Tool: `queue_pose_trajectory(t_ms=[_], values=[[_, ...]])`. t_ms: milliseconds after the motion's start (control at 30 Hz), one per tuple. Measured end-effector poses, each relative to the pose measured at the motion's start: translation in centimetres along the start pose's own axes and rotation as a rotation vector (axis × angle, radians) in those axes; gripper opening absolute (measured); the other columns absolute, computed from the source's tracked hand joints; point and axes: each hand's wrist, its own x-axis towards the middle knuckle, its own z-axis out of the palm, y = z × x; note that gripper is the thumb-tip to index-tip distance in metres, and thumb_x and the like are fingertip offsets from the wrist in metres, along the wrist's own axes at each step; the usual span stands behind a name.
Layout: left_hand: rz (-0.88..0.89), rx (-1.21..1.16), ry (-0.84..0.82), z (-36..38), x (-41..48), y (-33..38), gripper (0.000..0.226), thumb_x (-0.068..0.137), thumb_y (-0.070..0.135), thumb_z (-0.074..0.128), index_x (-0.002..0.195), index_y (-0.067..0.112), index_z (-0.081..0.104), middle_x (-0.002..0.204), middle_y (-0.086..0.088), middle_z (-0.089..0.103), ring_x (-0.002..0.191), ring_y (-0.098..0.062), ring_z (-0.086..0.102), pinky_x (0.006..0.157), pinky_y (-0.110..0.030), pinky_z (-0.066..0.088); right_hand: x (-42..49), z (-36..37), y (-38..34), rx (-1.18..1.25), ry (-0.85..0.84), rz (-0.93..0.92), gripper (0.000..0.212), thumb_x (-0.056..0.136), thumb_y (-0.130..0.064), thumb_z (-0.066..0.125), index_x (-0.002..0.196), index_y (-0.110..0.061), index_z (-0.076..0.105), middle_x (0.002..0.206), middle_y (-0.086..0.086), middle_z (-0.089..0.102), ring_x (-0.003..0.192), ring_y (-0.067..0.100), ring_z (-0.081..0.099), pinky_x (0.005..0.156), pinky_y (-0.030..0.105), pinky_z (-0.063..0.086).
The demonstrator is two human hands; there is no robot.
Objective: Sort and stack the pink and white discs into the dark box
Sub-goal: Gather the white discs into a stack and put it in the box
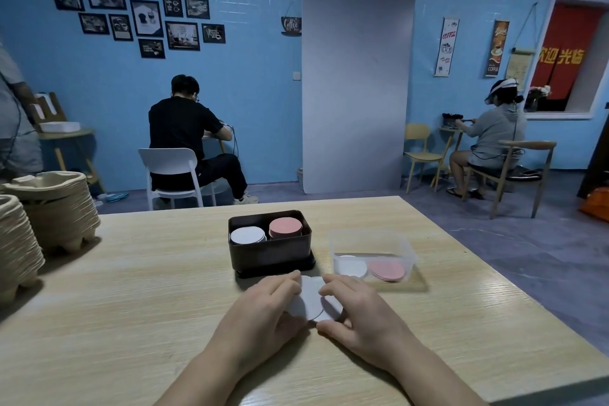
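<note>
The left hand (263, 303) and the right hand (359, 310) are both bare, with slim fingers at the grip, and behind the grip each runs into a bare arm, the left forearm (204, 369) and the right forearm (425, 369), uncovered down to the view's lower edge.

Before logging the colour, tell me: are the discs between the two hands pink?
No, the discs gripped between the left hand and right hand are white, not pink.

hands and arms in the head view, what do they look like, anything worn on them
The left hand and right hand are bare: no gloves, rings or watch show. Both forearms are uncovered too, no sleeve in view.
</note>
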Motion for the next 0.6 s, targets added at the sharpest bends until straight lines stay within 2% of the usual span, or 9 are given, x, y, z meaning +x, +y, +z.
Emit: queue_pose_trajectory(t_ms=[167,300,467,600], values=[[0.069,-0.024,-0.044,0.38,0.20,-0.22,0.035,0.090,0.055,0.061,0.111,0.029,0.052,0.145,0.011,0.057,0.124,-0.012,0.059,0.089,-0.030,0.055,0.02,0.05,0.17,-0.003,-0.012,-0.074,0.047,0.085,-0.051,0.071,0.125,-0.031,0.056,0.148,-0.010,0.049,0.134,0.007,0.043,0.108,0.008,0.025],[0.118,-0.009,-0.032,0.18,0.47,0.14,0.035,0.088,0.053,0.062,0.110,0.027,0.054,0.143,0.010,0.059,0.122,-0.012,0.061,0.088,-0.027,0.054,0.01,0.13,0.18,0.026,-0.007,-0.112,0.047,0.083,-0.052,0.069,0.123,-0.031,0.057,0.147,-0.008,0.050,0.133,0.008,0.045,0.109,0.009,0.026],[0.113,0.047,-0.007,0.12,0.31,0.24,0.037,0.088,0.058,0.059,0.109,0.028,0.054,0.142,0.006,0.061,0.118,-0.012,0.063,0.081,-0.021,0.053,-0.08,0.02,0.22,0.036,0.035,-0.139,0.034,0.085,-0.051,0.068,0.109,-0.032,0.056,0.147,-0.008,0.051,0.132,0.009,0.047,0.106,0.009,0.029],[0.078,0.055,-0.012,0.41,-0.07,-0.31,0.027,0.091,0.048,0.058,0.108,0.028,0.053,0.135,0.005,0.064,0.124,-0.011,0.060,0.080,-0.023,0.054,-0.26,-0.20,0.25,0.055,0.094,-0.135,0.030,0.085,-0.051,0.069,0.104,-0.031,0.056,0.146,-0.007,0.053,0.133,0.008,0.048,0.107,0.017,0.037]])
